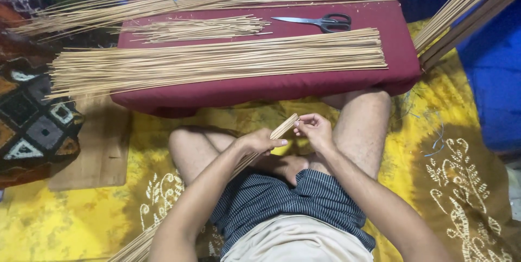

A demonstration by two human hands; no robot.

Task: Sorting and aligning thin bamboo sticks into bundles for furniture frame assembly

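Low over the lap, the left hand (259,142) wraps around a bundle of thin sticks (279,130) whose long axis slants from lower left up to upper right, where the right hand (315,130) pinches the tip with narrowed fingers, before a red cushion (260,85)

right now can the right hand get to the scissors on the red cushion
Probably yes: the right hand only pinches the tip of the stick bundle, and just flat sticks lie between it and the scissors.
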